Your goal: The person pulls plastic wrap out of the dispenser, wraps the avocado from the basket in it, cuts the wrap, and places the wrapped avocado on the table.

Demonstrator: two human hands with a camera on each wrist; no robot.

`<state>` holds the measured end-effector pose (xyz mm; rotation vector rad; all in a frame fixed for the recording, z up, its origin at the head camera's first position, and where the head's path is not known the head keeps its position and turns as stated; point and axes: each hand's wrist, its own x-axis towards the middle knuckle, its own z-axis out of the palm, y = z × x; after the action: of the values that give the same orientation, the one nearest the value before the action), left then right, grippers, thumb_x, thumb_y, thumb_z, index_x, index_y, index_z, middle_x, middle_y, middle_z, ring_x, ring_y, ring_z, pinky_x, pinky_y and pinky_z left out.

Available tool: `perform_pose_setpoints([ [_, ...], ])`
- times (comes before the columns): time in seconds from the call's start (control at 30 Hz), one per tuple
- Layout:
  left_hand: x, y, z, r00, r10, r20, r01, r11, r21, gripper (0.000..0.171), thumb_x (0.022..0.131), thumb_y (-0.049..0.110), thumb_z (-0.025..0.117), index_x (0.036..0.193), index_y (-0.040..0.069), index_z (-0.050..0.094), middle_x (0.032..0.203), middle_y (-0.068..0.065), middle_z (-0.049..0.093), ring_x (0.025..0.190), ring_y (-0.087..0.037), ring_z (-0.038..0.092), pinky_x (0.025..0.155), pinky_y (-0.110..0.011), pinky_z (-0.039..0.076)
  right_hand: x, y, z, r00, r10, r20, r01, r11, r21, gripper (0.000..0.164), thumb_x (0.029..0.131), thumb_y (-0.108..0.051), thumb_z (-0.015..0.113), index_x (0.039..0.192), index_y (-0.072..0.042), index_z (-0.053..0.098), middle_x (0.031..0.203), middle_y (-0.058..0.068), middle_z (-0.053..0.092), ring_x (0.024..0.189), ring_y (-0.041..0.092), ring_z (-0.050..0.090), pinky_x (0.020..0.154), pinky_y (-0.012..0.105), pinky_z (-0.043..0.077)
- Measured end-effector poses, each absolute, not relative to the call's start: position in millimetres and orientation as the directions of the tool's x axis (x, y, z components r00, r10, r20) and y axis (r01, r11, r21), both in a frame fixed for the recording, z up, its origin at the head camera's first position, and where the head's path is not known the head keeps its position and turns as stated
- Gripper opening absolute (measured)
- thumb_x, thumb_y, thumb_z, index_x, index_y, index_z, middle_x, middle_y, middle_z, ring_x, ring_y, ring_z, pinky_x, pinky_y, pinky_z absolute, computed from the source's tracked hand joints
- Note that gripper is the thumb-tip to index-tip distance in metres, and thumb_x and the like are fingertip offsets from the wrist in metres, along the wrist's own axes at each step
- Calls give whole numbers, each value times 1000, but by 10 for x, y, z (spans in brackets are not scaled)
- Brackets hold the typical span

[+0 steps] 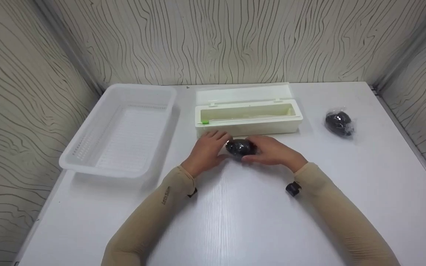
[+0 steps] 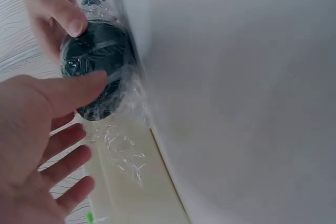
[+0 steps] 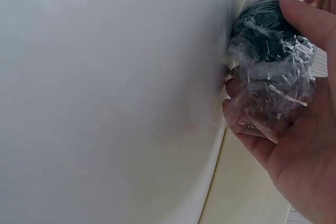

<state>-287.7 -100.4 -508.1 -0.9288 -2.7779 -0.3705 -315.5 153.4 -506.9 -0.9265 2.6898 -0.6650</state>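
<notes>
A dark, glossy oval object (image 1: 240,147) wrapped in crinkled cling film is close over the white table, in front of the film dispenser. My right hand (image 3: 304,140) holds it from the right, thumb on one side and fingers around the other. From the left, my left hand (image 2: 31,145) reaches to its end. The left thumb overlaps the wrapped object in the left wrist view, while the other fingers are spread and loosely bent. Loose film sticks out at both ends. Behind stands the cream cling film dispenser (image 1: 250,128), lid raised, with a green slider (image 1: 205,122).
A white plastic basket (image 1: 148,166) with slotted sides sits at the left of the table (image 1: 235,221). Another dark oval object in film (image 1: 339,123) lies at the right. Patterned panels (image 1: 235,40) enclose the back and both sides.
</notes>
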Motion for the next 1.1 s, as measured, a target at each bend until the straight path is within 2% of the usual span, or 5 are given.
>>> perform_pose_setpoints([
  [0.23, -2777, -1059, -5065, -740, 593, 317, 665, 714, 219, 36, 85, 15, 86, 116, 17, 67, 110, 2, 72, 105, -19, 69, 91, -38, 57, -3148, 1560, -5064, -782, -621, -48, -523, 696, -492, 62, 90, -53, 75, 131, -8, 62, 120, 8, 69, 112, 27, 64, 100, 49, 51],
  [0.47, -2709, -1054, -5092, -725, 618, 306, 680, 712, 174, 52, 87, 14, 83, 135, 23, 65, 106, -1, 72, 90, -20, 71, 76, -38, 60, -3129, 1602, -5056, -772, -635, -36, -540, 685, -489, 68, 89, -57, 75, 135, -10, 62, 123, 7, 67, 116, 27, 64, 104, 50, 50],
  [0.63, -2704, -1005, -5086, -752, 606, 258, 652, 740, 164, 54, 90, 19, 81, 142, 20, 64, 121, -4, 69, 109, -22, 70, 87, -39, 60, -3120, 1633, -5032, -788, -614, -37, -513, 690, -511, 58, 93, -58, 70, 127, -12, 68, 117, 5, 71, 110, 25, 66, 99, 49, 52],
  [0.87, -2751, -956, -5098, -760, 624, 181, 650, 717, 252, 70, 90, 17, 81, 153, 14, 51, 143, -9, 60, 125, -27, 64, 101, -41, 57, -3103, 1721, -5006, -788, -612, -62, -475, 669, -571, 39, 110, -39, 48, 114, -10, 73, 102, 3, 73, 99, 23, 67, 93, 46, 52],
  [1.1, -2835, -881, -5115, -748, 651, 127, 653, 690, 311, 88, 85, 16, 86, 159, 14, 40, 143, -6, 53, 117, -23, 65, 102, -37, 55, -3035, 1824, -5018, -739, -674, 4, -577, 630, -519, 23, 92, -5, 66, 113, -8, 76, 94, 1, 76, 88, 16, 68, 82, 39, 56],
])
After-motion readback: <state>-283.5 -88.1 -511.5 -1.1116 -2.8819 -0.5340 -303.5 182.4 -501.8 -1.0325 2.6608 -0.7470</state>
